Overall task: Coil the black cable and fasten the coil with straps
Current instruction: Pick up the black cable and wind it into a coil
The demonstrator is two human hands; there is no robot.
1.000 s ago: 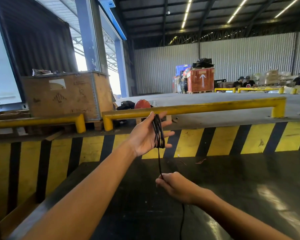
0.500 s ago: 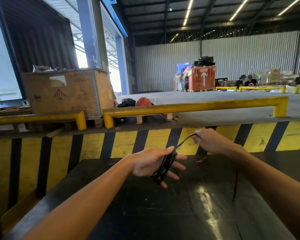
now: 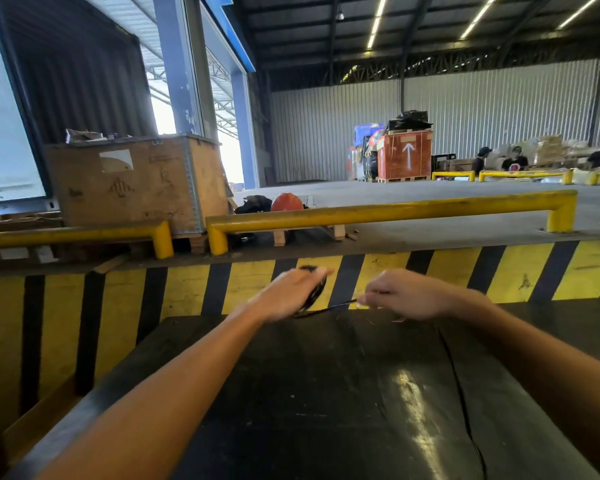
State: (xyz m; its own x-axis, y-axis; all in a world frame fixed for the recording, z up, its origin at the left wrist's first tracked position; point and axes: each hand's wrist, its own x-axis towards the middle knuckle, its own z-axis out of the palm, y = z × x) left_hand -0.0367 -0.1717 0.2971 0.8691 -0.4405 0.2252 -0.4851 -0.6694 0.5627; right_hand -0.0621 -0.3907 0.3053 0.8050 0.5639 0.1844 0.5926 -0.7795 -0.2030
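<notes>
My left hand point(image 3: 291, 292) is blurred with motion and holds a small flat coil of black cable point(image 3: 314, 294) between thumb and fingers, in front of the striped wall. A short taut run of the cable leads right from the coil to my right hand point(image 3: 400, 296), which pinches it. From there the loose cable tail point(image 3: 461, 393) trails down over the black table point(image 3: 326, 410) toward the near edge. No strap is visible.
A yellow and black striped barrier point(image 3: 187, 292) stands right behind the table. Yellow guard rails point(image 3: 395, 209) run above it. A wooden crate point(image 3: 136, 185) sits at the left. A red crate point(image 3: 404, 155) and several people are far back on the right.
My left hand has swung the coil up and away toward the barrier. My right hand has dropped lower and nearer to the coil, so the stretch of cable between them is shorter.
</notes>
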